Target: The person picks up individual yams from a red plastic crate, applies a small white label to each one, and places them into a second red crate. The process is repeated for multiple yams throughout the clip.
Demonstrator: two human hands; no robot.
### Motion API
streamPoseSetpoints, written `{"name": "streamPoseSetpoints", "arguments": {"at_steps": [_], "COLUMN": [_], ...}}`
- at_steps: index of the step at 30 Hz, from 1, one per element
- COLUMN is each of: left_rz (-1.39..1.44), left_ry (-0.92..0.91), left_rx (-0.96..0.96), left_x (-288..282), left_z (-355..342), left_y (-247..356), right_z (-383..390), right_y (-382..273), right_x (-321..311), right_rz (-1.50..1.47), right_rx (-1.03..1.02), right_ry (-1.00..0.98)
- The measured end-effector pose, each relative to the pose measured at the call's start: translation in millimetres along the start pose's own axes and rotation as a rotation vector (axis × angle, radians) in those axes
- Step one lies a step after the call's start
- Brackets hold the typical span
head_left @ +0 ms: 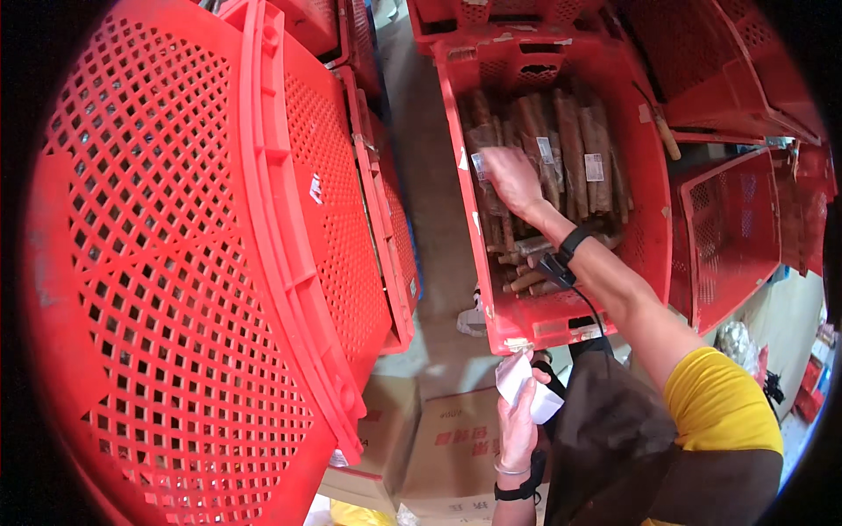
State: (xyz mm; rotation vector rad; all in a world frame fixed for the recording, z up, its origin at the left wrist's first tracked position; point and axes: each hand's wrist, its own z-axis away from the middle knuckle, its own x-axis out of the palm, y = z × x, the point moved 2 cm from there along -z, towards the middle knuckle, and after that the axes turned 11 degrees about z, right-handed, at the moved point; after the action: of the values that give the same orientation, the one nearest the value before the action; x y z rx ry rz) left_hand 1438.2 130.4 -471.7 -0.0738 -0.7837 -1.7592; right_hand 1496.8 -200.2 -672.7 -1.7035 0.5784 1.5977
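- Your left hand grips white paper; loosened fingers could drop it.
- Your right hand's grip is unclear; dragging could crease the adjacent label.

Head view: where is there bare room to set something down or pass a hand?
Bare floor shows between the left crates and the open crate; the cardboard box left of the left hand has bare surface. Crowded: the open crate, wrapped packages lying tightly beneath the right hand.
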Motion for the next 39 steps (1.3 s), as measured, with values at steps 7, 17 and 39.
{"name": "streamPoseSetpoints", "arguments": {"at_steps": [7,17,39], "left_rz": [0.268,0.139,0.236], "left_ry": [0.057,0.14,0.061], "left_rx": [-0.027,0.034,0.016], "left_x": [-4,4,9], "left_z": [5,20,78], "left_y": [-4,13,-2], "right_z": [44,28,125], "right_y": [-2,-19,18], "right_x": [17,33,-81], "right_rz": [-0.324,-0.703,-1.837], "right_rx": [0.261,0.855,0.369], "right_ry": [-0.062,-0.453,-0.792]}}
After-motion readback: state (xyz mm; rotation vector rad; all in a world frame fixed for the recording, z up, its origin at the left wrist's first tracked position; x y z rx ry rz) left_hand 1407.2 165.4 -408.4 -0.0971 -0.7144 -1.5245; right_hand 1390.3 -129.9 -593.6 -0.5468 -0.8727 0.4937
